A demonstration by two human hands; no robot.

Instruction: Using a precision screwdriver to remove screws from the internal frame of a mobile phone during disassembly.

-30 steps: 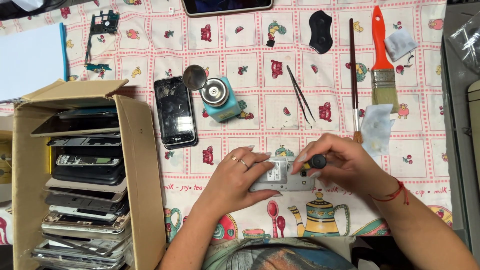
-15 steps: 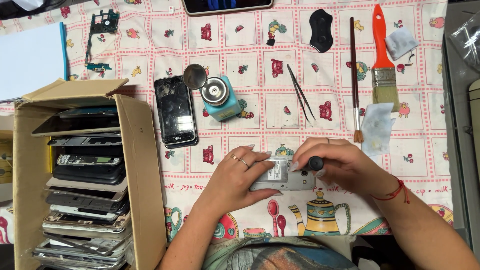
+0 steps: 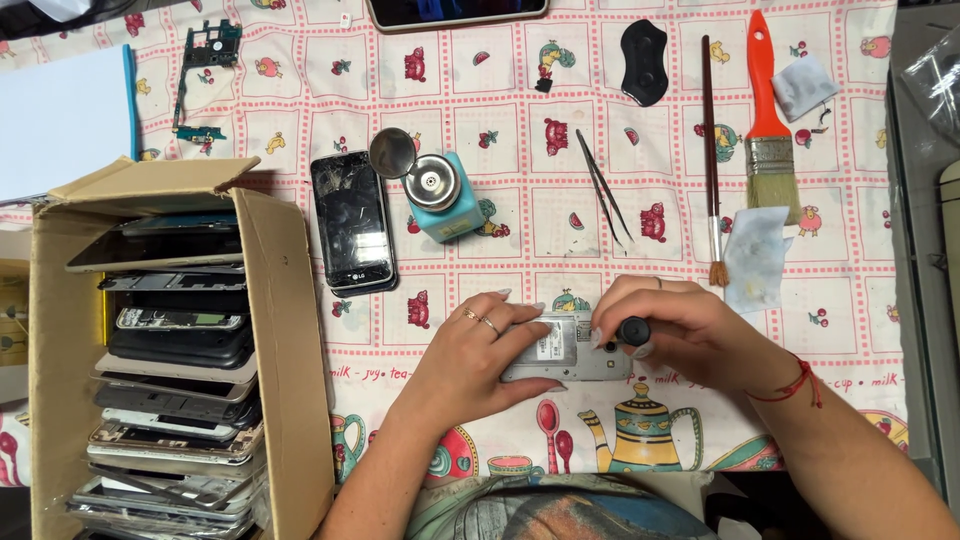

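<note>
Cardboard box (image 3: 285, 330): stacked phones (image 3: 175, 340) inside. Left hand (image 3: 480, 355) grips opened silver phone (image 3: 560, 350); right hand (image 3: 680, 330) pinches black-handled screwdriver (image 3: 632, 330).

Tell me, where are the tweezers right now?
In the head view, the tweezers lie on the patterned tablecloth, above the right hand, between the teal dispenser bottle and the thin paintbrush.

A white cloth (image 3: 300, 110) with pink grid lines and small red cartoon prints covers the surface, carrying a silver-grey phone (image 3: 565, 350), a black phone (image 3: 352, 222), a teal bottle (image 3: 445, 200), an orange-handled brush (image 3: 770, 120) and a brown cardboard box (image 3: 290, 330).
</note>
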